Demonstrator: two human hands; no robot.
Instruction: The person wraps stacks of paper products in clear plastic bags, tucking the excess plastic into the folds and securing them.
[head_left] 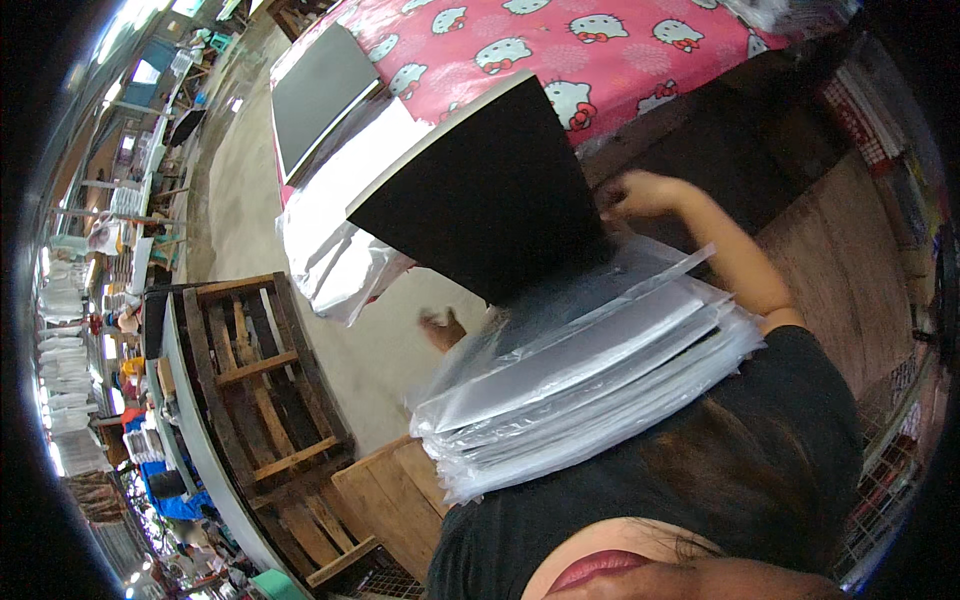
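Observation:
A large black flat book or board (pixel 490 190) with a pale edge stands tilted in front of me, over the table's near edge. Clear plastic film (pixel 560 290) overlaps its lower end; I cannot tell whether the end is inside. Against my chest leans a thick stack of white, plastic-wrapped packs (pixel 590 390). My right hand (pixel 640 195) has its fingers curled in at the black book's right edge; what they hold is hidden. Lower left, beside the film, my left hand (pixel 443 328) is blurred and partly covered by the plastic.
A pink table cover (pixel 620 60) with cat prints spreads ahead. On its left lie a dark grey flat book (pixel 322 95) and white plastic-wrapped sheets (pixel 340 240). A wooden pallet (pixel 265 380) stands at the left, and brown boarding (pixel 845 270) at the right.

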